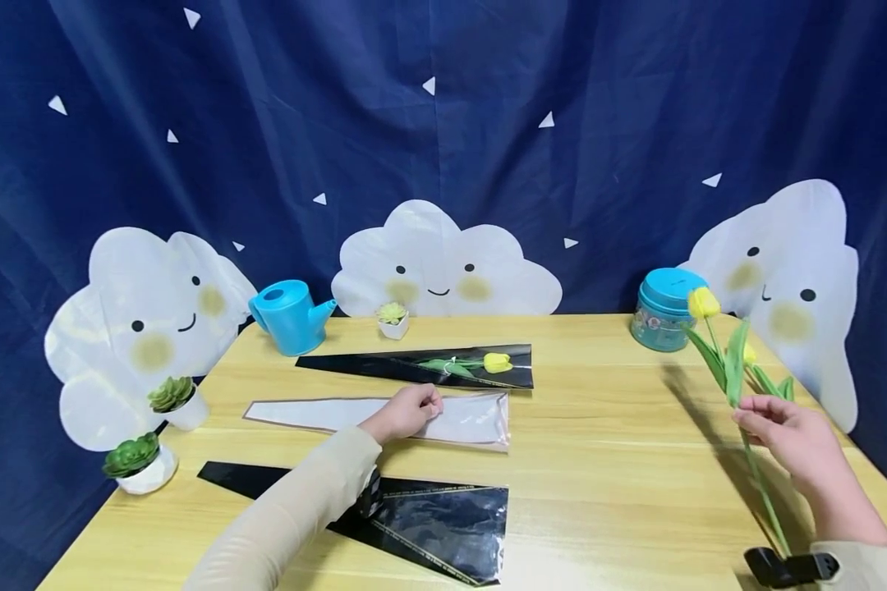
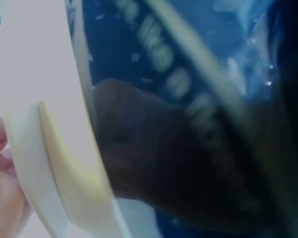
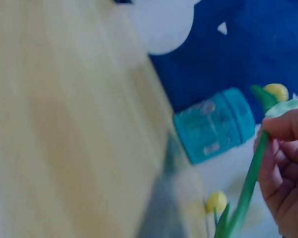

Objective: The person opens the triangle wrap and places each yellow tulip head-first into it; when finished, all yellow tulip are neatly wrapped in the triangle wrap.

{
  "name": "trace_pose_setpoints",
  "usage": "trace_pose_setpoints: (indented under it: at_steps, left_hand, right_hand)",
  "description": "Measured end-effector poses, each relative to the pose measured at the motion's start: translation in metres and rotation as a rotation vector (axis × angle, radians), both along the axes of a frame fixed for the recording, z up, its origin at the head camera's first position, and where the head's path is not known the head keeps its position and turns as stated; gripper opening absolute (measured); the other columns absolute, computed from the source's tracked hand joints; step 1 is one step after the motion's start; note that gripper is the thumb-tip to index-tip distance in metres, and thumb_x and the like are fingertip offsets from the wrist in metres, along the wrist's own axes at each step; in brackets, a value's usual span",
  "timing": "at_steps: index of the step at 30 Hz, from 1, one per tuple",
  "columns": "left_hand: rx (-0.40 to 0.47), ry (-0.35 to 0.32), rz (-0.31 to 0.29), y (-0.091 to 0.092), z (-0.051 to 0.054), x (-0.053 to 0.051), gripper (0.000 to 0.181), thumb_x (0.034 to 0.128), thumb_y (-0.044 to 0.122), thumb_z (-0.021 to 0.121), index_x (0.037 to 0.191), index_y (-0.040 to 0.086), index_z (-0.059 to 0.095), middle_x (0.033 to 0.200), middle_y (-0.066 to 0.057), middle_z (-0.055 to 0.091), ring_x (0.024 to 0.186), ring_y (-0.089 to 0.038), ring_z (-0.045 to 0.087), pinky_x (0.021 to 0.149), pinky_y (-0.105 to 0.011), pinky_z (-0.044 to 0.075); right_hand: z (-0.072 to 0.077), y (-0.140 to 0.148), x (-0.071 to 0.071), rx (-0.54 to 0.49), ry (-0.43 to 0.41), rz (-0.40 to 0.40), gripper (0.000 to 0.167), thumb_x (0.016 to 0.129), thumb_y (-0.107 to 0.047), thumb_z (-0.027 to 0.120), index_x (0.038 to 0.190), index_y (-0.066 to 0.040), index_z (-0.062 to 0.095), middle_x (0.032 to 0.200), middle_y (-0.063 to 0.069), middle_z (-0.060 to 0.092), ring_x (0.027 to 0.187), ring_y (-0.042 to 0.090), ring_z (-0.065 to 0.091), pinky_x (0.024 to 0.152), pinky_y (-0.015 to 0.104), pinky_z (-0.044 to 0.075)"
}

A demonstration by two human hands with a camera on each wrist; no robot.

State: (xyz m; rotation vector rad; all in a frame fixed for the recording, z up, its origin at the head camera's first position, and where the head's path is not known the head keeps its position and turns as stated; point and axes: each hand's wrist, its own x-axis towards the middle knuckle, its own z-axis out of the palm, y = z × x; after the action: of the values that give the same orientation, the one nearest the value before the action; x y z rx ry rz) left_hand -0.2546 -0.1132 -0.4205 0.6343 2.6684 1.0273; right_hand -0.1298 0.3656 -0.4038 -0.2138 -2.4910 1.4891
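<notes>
Right hand point(image 1: 794, 439) pinches a slender yellow tulip with green leaves point(image 1: 736, 365), bloom up, over the pale wooden table's point(image 1: 599, 435) right side; left hand's point(image 1: 408, 410) curled at a white, tapered, film-edged sleeve point(image 1: 469, 420), pinching or not, I can't tell.

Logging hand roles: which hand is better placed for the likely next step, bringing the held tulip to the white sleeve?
Probably the right hand: it pinches the yellow tulip by its stem. The left hand, at the white sleeve, could steady it.
</notes>
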Motion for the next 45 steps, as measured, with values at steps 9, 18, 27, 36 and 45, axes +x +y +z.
trace_pose_setpoints:
  at_steps: [9,18,27,36,45]
  left_hand:
    - [-0.015,0.010,-0.020,0.001,-0.001,-0.003,0.014,0.0943,0.007,0.051,0.081,0.007,0.054,0.074,-0.001,0.049,0.066,-0.015,0.044,0.064,-0.027,0.038]
    - [0.062,-0.101,-0.033,-0.004,-0.004,-0.001,0.013,0.0958,0.006,0.047,0.083,0.005,0.052,0.073,-0.002,0.046,0.062,-0.015,0.040,0.064,-0.028,0.036]
    - [0.058,-0.086,-0.021,-0.005,-0.004,-0.004,0.014,0.0957,0.007,0.048,0.082,0.006,0.051,0.075,-0.001,0.045,0.064,-0.015,0.041,0.064,-0.027,0.035]
    - [0.058,-0.068,-0.033,-0.004,-0.007,-0.005,0.015,0.0949,0.005,0.048,0.081,0.007,0.051,0.074,0.000,0.046,0.067,-0.015,0.042,0.065,-0.027,0.035]
    - [0.075,-0.065,-0.030,-0.006,-0.009,-0.004,0.015,0.0943,0.005,0.049,0.079,0.006,0.051,0.073,0.000,0.045,0.066,-0.015,0.042,0.064,-0.026,0.035]
  right_hand:
    - [-0.007,-0.029,-0.040,-0.650,0.430,-0.003,0.015,0.081,0.007,0.064,0.086,-0.006,0.067,0.074,-0.003,0.066,0.062,0.005,0.063,0.056,0.018,0.051]
    - [0.030,-0.108,-0.032,-1.066,0.474,-0.210,0.022,0.081,0.019,0.056,0.069,0.001,0.059,0.063,0.006,0.061,0.053,0.013,0.061,0.051,0.022,0.051]
    - [0.015,-0.140,-0.049,-1.129,0.505,-0.349,0.023,0.080,0.016,0.052,0.064,0.000,0.051,0.062,0.005,0.058,0.053,0.012,0.061,0.053,0.022,0.052]
    - [0.007,-0.168,-0.051,-1.193,0.302,-0.372,0.016,0.082,0.014,0.050,0.073,0.000,0.047,0.067,0.005,0.055,0.055,0.012,0.061,0.061,0.023,0.053]
    - [-0.003,-0.187,-0.049,-1.168,0.113,-0.240,0.012,0.085,0.011,0.046,0.081,0.000,0.050,0.064,0.003,0.060,0.056,0.011,0.062,0.064,0.020,0.053]
